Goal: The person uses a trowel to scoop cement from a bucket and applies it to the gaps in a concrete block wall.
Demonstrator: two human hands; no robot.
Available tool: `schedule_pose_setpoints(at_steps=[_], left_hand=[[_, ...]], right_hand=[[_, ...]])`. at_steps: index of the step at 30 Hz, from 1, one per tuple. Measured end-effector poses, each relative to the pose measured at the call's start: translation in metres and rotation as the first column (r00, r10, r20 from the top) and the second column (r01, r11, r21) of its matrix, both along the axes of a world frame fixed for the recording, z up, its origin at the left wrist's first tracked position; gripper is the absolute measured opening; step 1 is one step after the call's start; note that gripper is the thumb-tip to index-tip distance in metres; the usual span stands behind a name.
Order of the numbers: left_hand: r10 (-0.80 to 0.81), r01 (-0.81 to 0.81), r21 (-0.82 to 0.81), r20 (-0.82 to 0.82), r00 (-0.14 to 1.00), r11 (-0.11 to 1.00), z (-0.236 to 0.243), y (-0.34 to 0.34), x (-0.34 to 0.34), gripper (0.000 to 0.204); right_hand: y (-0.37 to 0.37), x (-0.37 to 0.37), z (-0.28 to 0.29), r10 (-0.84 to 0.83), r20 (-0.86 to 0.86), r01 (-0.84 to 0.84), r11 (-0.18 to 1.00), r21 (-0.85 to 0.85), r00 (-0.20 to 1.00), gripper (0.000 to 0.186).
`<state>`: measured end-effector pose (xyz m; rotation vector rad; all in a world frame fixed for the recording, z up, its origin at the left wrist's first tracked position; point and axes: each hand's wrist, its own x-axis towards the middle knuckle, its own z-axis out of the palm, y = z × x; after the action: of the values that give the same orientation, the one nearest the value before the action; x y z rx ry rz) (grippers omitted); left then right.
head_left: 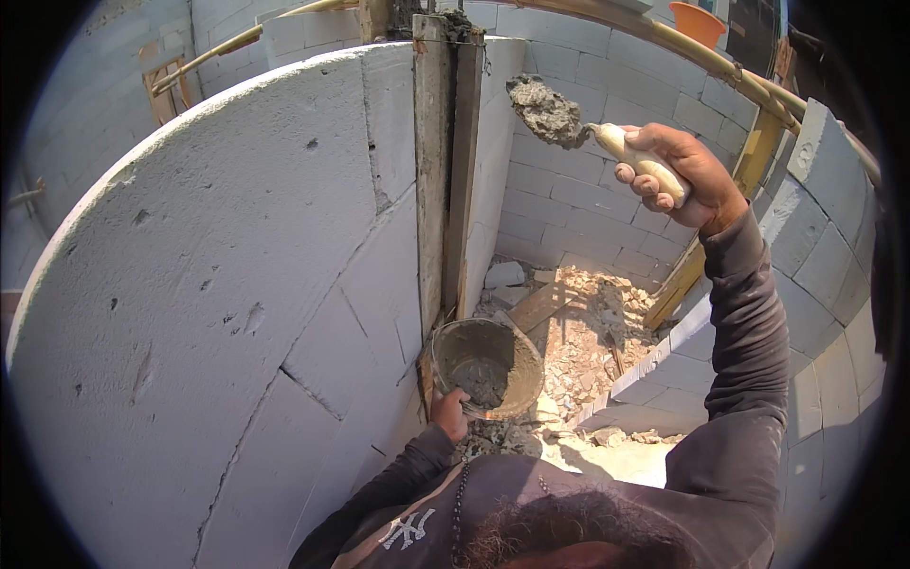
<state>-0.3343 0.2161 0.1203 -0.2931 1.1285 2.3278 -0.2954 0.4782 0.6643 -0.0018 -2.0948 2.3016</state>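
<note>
My right hand (678, 175), raised at the upper right, is closed around the pale handle of a trowel (637, 163). Wet grey mortar (548, 110) is heaped on the trowel and hides most of its blade. Lower down, my left hand (449, 413) grips the near rim of a bucket (531, 372), its fingertips over the edge. The bucket is tilted so its inside shows, with some mortar (483, 381) at the bottom and smears on the wall. Left of the trowel rises a wooden formwork post (433, 161) with wet mortar (459, 24) at its top.
A tall light block wall (237, 256) fills the left side. Another block wall (588, 190) stands behind, and a stepped one (820, 237) at right. Bamboo poles (678, 43) cross the top near an orange basin (697, 23). Rubble (592, 327) and a board (540, 305) lie below.
</note>
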Motion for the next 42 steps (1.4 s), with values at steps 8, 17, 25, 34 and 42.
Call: schedule_pose_setpoints(at_steps=[8, 17, 25, 34, 42], left_hand=[[-0.088, 0.089, -0.003, 0.119, 0.989, 0.996, 0.019, 0.003, 0.017, 0.025], [-0.022, 0.022, 0.064, 0.002, 1.000, 0.998, -0.002, 0.016, -0.001, 0.028], [-0.061, 0.064, 0.021, -0.120, 0.991, 0.998, 0.044, 0.001, 0.005, 0.053], [-0.330, 0.199, -0.286, -0.544, 0.772, 0.937, 0.067, 0.037, 0.020, 0.060], [-0.399, 0.288, -0.278, -0.701, 0.591, 0.916, 0.110, 0.066, 0.037, 0.062]], right_hand=[[-0.078, -0.174, 0.093, -0.030, -0.607, 0.441, 0.716, 0.542, 0.794, 0.033], [-0.024, -0.184, 0.053, 0.575, -0.816, 0.984, 0.110, 0.140, 0.052, 0.030], [-0.017, 0.074, -0.198, -0.193, -0.213, 0.279, 0.804, 0.525, 0.958, 0.053], [-0.041, 0.123, -0.411, -0.412, -0.131, 0.259, 0.273, 0.927, 0.902, 0.052], [-0.028, 0.172, -0.387, -0.483, -0.056, 0.199, 0.250, 0.948, 0.874, 0.054]])
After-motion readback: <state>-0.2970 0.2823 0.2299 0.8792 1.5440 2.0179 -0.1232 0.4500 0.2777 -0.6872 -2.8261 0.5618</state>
